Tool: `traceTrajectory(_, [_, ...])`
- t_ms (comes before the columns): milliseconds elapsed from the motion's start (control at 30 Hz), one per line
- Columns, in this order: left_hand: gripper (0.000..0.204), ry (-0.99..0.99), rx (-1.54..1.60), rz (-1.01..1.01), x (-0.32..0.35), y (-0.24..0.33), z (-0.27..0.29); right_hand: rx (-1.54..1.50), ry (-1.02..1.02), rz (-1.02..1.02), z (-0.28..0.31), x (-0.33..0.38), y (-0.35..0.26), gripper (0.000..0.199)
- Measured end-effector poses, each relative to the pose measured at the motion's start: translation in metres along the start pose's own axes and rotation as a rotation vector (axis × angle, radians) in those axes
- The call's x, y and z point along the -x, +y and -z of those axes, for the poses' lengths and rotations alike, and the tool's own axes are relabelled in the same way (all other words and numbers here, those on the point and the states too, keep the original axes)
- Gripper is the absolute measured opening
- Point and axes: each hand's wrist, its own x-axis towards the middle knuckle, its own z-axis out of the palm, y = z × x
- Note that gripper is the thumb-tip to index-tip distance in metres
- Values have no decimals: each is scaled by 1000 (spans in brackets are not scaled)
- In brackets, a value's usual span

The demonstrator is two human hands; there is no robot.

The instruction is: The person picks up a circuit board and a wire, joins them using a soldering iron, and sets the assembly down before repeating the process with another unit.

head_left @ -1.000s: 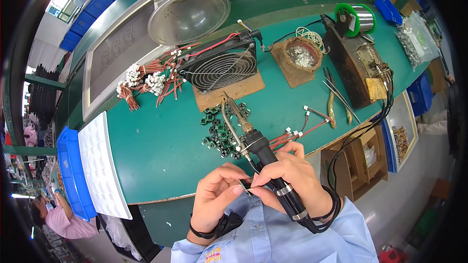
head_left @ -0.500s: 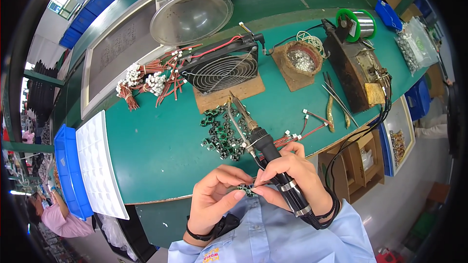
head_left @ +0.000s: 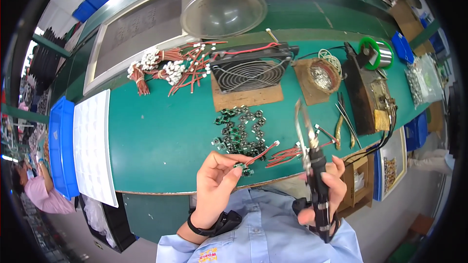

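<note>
Between the thumb and fingers of my left hand (head_left: 214, 182) is a small green circuit board (head_left: 244, 170). From it a red-and-dark wire lead (head_left: 262, 153) with a white plug points up to the right. My right hand (head_left: 335, 187) grips the black handle of a soldering iron (head_left: 319, 168), fingers curled round it. The iron stands nearly upright, apart from the board, its tip blurred by motion and a thin metal tube alongside. Just beyond my left hand lies a pile of small circuit boards (head_left: 236, 129). Several loose wire leads (head_left: 282, 156) lie between the hands.
A black fan (head_left: 251, 74) stands behind the boards, with bundled wire leads (head_left: 170, 70) to its left. Farther right are a round solder pot (head_left: 322, 75), pliers (head_left: 339, 129), tweezers (head_left: 350, 124) and a solder spool (head_left: 376, 53). A white tray (head_left: 91, 141) and blue bin (head_left: 62, 146) line the left edge.
My right hand has drawn away to the right with the soldering iron, which now stands more upright. My left hand keeps the board, its wire lead now plainly visible. The whole view has shifted.
</note>
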Motion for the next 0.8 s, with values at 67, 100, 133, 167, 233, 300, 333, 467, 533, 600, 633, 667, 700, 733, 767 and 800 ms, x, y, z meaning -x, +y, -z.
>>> traceTrajectory(67, [9,30,-7,-20,-2,-2,4,48,-102,44,9,10,3,59])
traceTrajectory(100, [9,39,-18,-31,-3,-4,6,108,-185,82,12,14,3,57])
traceTrajectory(133, [9,46,-29,-42,-4,-5,7,168,-266,120,14,16,4,56])
traceTrajectory(167, [9,54,-25,-41,-5,-7,8,166,-275,121,13,18,3,56])
traceTrajectory(233, [8,81,-54,-84,-6,-10,9,171,-316,137,10,21,3,51])
traceTrajectory(300, [8,92,-67,-101,-7,-11,9,175,-336,141,8,21,2,51])
traceTrajectory(333, [9,89,-72,-108,-8,-11,9,168,-354,131,8,19,0,49])
traceTrajectory(467, [9,82,-78,-120,-8,-11,8,156,-395,109,4,14,-3,45])
traceTrajectory(533, [10,77,-68,-118,-7,-10,8,162,-399,111,3,12,-4,44])
traceTrajectory(600, [10,80,-70,-117,-7,-9,8,156,-404,110,1,12,-3,44])
traceTrajectory(633, [10,78,-71,-115,-6,-9,9,154,-406,107,1,12,-3,44])
traceTrajectory(667, [10,76,-71,-112,-6,-9,9,151,-408,104,1,13,-3,44])
traceTrajectory(700, [10,76,-71,-112,-6,-10,9,151,-408,104,1,13,-3,44])
traceTrajectory(733, [10,74,-70,-116,-6,-10,9,152,-409,106,1,13,-4,44])
traceTrajectory(767, [10,72,-68,-119,-6,-10,9,154,-410,108,1,13,-4,44])
traceTrajectory(800, [11,70,-67,-124,-6,-10,9,154,-411,110,1,13,-4,44])
